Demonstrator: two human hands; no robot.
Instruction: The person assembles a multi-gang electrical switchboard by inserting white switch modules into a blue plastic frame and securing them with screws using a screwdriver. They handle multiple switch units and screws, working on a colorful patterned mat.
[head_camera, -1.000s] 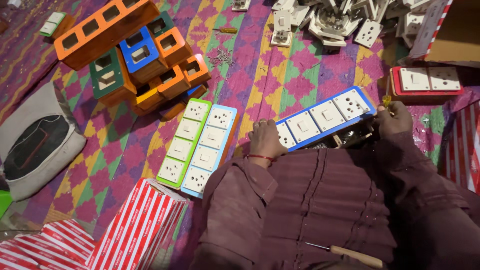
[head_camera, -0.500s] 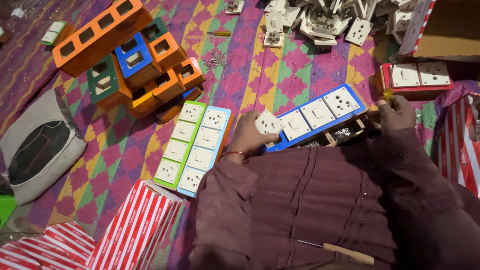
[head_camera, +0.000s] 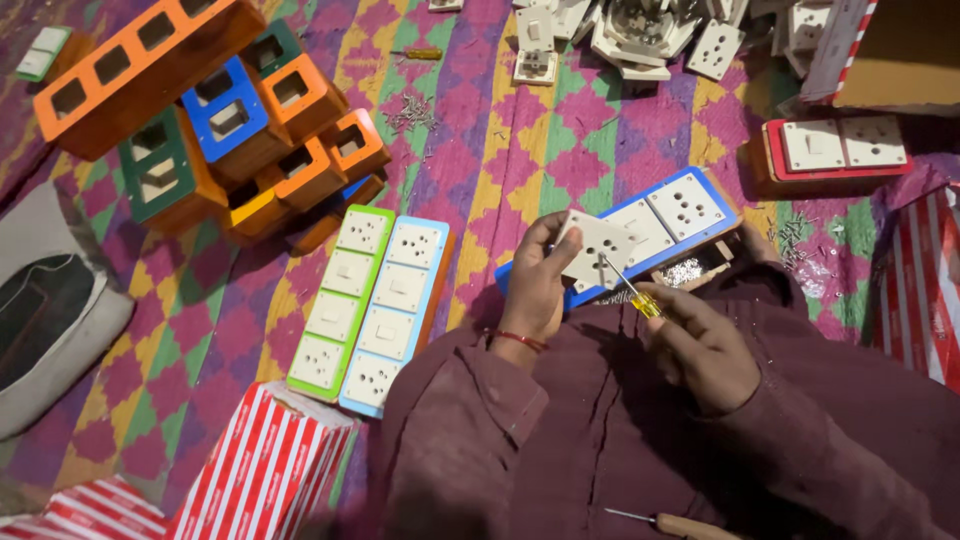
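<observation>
a second ago both hands rested on the blue-framed switch board (head_camera: 640, 235) lying across the person's lap; now the left hand (head_camera: 535, 290) has tipped up the end socket plate (head_camera: 597, 250), its fingers (head_camera: 545, 235) curled round the plate's left edge and pinching it, and the right hand (head_camera: 705, 345) has brought in a small screwdriver with a yellow handle (head_camera: 632, 293), fingers closed round the handle and the tip set against the plate's face. by my reading the work has moved from holding the board steady to driving or loosening a screw in that one plate. counted: three white plates show on the blue-framed board, the lifted one among them. on the patterned floor mat (head_camera: 500, 150) just to the left lie two finished boards side by side, a green-framed one (head_camera: 340, 300) and a light-blue-framed one (head_camera: 395, 315), each with four white plates. at upper right sits one red-framed board (head_camera: 835, 150) with two plates. the heap of empty coloured boxes (head_camera: 210, 120) at upper left holds roughly eight, mostly orange; the overlaps hide an exact number. three screwdrivers are in view: the one in hand, one with a wooden handle (head_camera: 680, 525) on the lap, and a small one (head_camera: 415, 53) on the mat. loose screws (head_camera: 410, 112) lie scattered nearby, and loose white plates (head_camera: 640, 30) pile at the top, too jumbled to count.
</observation>
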